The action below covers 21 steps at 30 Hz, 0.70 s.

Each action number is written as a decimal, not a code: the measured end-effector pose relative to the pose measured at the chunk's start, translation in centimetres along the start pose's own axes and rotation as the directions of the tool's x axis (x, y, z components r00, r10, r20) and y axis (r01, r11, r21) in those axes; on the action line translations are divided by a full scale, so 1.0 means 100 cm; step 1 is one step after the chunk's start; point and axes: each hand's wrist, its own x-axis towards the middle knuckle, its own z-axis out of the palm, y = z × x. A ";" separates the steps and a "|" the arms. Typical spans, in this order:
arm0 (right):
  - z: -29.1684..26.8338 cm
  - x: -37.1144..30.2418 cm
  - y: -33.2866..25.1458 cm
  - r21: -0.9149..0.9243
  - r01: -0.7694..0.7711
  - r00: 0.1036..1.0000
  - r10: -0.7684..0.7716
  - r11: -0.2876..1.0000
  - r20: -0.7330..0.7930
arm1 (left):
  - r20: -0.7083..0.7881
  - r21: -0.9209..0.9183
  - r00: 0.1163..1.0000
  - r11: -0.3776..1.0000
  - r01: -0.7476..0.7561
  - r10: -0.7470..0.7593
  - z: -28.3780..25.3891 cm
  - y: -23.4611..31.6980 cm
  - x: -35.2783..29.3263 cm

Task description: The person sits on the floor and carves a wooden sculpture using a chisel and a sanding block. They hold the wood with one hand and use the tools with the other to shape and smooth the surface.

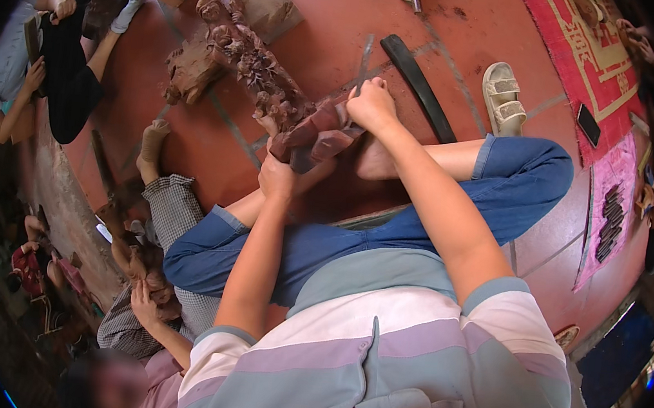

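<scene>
A long reddish-brown wood carving (255, 71) with fine figures and leafy detail lies slantwise before me. Its near end, a broader, smoother base (319, 139), rests between my legs. My left hand (276, 177) is closed around the left side of this base. Beside the base's right edge, my right hand (373, 104) is closed on a thin, dark, flat hand tool (366, 57) that sticks up past the fingers. The tool's lower end is hidden by the hand, so whether it touches the wood I cannot tell.
Wood blocks (271, 8) lie beside and under the carving. To the right are a dark curved strip (418, 87), a sandal (503, 95), a phone (588, 125) and a pink cloth (594, 253) bearing several tools. Other people work at the left.
</scene>
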 end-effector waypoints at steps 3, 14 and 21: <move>-0.005 0.021 0.011 0.136 -0.032 0.999 0.027 0.990 0.043 | 0.033 0.029 0.999 0.999 -0.025 0.024 -0.013 0.025 -0.011; -0.030 -0.001 0.029 0.558 -0.028 0.999 0.007 0.829 0.039 | -0.049 0.006 0.999 1.000 -0.002 0.003 0.005 -0.005 0.001; -0.020 -0.009 0.063 0.766 0.012 0.999 -0.035 0.643 0.014 | -0.103 0.024 0.995 1.000 0.006 -0.004 0.019 -0.024 0.018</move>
